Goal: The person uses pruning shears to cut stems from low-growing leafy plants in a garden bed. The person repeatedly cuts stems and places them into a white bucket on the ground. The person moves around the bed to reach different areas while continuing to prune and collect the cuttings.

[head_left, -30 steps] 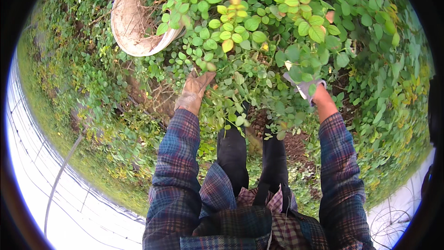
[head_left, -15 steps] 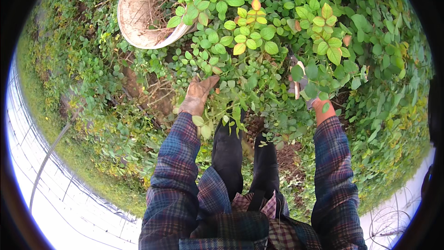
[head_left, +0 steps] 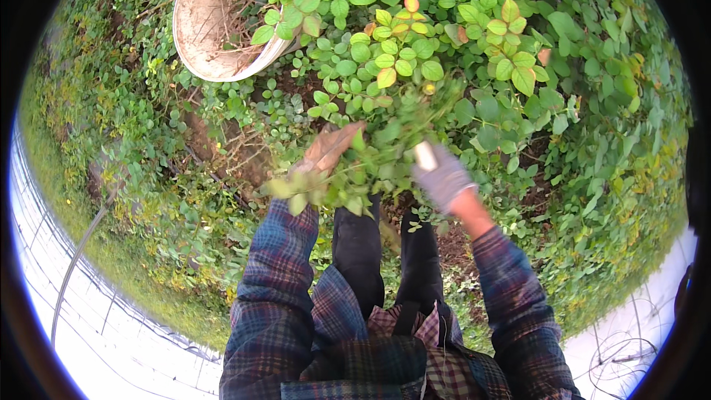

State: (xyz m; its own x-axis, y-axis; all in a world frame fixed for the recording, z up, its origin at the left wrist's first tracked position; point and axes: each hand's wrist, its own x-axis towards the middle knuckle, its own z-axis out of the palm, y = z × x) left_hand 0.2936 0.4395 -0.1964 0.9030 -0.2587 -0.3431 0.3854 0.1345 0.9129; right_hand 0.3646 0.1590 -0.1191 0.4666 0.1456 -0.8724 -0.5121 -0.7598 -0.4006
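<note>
My left hand [head_left: 326, 152], in a tan work glove, is closed around leafy green stems [head_left: 355, 179] that trail over its wrist. Part of its grip is hidden among leaves. To the right, my right hand [head_left: 443, 178] wears a grey glove and is wrapped round pruning shears. Only a pale handle of the pruning shears [head_left: 425, 155] shows clearly; their blades are lost in blurred foliage. Between and beyond both hands stands a rose-like bush [head_left: 404, 52] with green leaves and some yellow-orange tips.
A dirty white bucket [head_left: 215, 37] holding dry, bare twigs [head_left: 241, 18] leans at the far left, partly behind leaves. Dense plants spread on both sides, with brown soil [head_left: 211, 144] showing left of my left hand. A thin hose or pipe [head_left: 74, 252] curves at the left edge.
My right hand has swung left and inward with the pruning shears, closer to my left hand. The stems at my left hand have shifted and blurred. The view has moved slightly.
</note>
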